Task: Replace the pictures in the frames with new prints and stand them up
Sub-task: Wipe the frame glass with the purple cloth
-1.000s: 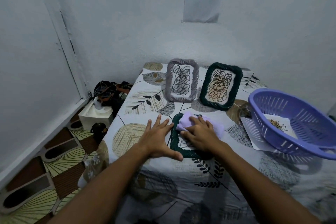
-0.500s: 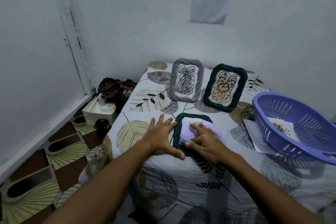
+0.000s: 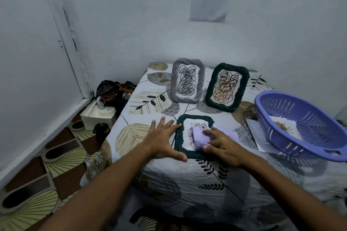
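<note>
A dark green frame [image 3: 179, 138] lies flat on the table near the front edge, a scribble print showing under its glass. My left hand [image 3: 165, 138] lies flat and spread against the frame's left edge. My right hand [image 3: 222, 143] presses a lilac cloth [image 3: 200, 136] onto the glass, fingers mostly straight. Behind, a grey frame [image 3: 187, 80] and a second dark green frame [image 3: 227, 87] stand upright, each with a scribble print. A loose flower print [image 3: 284, 127] lies in the purple basket [image 3: 308, 140].
The basket sits at the table's right on a sheet of paper [image 3: 256, 137]. The table [image 3: 146, 99] has a leaf-patterned cloth and stands against white walls. Left of it on the floor are a white box [image 3: 98, 115] and dark bags [image 3: 110, 90].
My right hand has slid the lilac cloth down and right across the glass of the flat frame. The left hand has stayed at the frame's left edge. The camera has shifted a little.
</note>
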Motion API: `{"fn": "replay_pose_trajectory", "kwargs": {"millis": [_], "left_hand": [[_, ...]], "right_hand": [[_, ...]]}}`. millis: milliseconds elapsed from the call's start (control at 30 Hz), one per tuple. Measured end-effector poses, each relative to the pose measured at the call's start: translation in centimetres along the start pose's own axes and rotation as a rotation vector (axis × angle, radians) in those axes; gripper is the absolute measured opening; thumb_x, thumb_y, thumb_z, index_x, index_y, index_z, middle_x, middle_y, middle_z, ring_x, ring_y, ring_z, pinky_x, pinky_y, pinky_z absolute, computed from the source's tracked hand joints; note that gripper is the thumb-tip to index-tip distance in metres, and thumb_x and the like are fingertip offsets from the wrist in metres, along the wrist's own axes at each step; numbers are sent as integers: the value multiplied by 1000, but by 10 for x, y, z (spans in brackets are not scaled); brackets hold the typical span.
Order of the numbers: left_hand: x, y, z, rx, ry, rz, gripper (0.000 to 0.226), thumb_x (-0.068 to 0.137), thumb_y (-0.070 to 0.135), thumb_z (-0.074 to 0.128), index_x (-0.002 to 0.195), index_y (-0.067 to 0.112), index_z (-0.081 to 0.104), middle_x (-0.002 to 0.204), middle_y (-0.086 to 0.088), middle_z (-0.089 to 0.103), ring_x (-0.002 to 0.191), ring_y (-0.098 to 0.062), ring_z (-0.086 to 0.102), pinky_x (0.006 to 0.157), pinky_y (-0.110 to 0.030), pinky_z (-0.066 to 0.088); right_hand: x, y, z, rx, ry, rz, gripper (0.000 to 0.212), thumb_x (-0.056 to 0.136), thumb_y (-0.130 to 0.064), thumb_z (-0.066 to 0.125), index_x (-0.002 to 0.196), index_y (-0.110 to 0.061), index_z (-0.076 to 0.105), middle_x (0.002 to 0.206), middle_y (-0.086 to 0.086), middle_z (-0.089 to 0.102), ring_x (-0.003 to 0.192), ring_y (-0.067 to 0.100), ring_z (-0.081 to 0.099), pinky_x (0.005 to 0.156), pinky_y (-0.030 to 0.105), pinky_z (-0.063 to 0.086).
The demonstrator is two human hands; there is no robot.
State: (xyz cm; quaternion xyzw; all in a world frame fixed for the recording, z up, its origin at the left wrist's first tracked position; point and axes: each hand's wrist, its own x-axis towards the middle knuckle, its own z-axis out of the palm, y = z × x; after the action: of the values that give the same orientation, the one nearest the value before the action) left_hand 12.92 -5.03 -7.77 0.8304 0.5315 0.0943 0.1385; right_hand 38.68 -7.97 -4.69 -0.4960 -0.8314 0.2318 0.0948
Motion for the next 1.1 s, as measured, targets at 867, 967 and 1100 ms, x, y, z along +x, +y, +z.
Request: {"fn": "replay_pose_trajectory", "kwargs": {"millis": [867, 967, 1100], "left_hand": [[0, 2, -2, -14, -7, 2, 131, 40, 97, 49, 152, 39, 12, 162, 3, 5, 148, -20, -10, 117, -49, -13], [0, 3, -2, -16, -6, 29, 134, 39, 99, 46, 153, 36, 11, 161, 9, -1, 145, -16, -20, 117, -52, -13], [-5, 8, -9, -27, -33, 31, 128, 50, 87, 61, 154, 33, 10, 150, 22, -11, 136, -8, -29, 116, -52, -15]], "right_hand": [[-17, 4, -3, -68, 45, 186, 64, 79, -72, 29, 103, -31, 73, 160, -2, 8, 148, 25, -4, 117, 49, 19], [-5, 1, -4, -71, 83, 234, 57, 87, -64, 34, 105, -27, 74, 161, 0, 6, 148, 28, -2, 117, 44, 17], [27, 8, -10, -86, 138, 292, 51, 93, -58, 39, 109, -23, 72, 160, 6, 10, 147, 35, 5, 116, 45, 19]]}}
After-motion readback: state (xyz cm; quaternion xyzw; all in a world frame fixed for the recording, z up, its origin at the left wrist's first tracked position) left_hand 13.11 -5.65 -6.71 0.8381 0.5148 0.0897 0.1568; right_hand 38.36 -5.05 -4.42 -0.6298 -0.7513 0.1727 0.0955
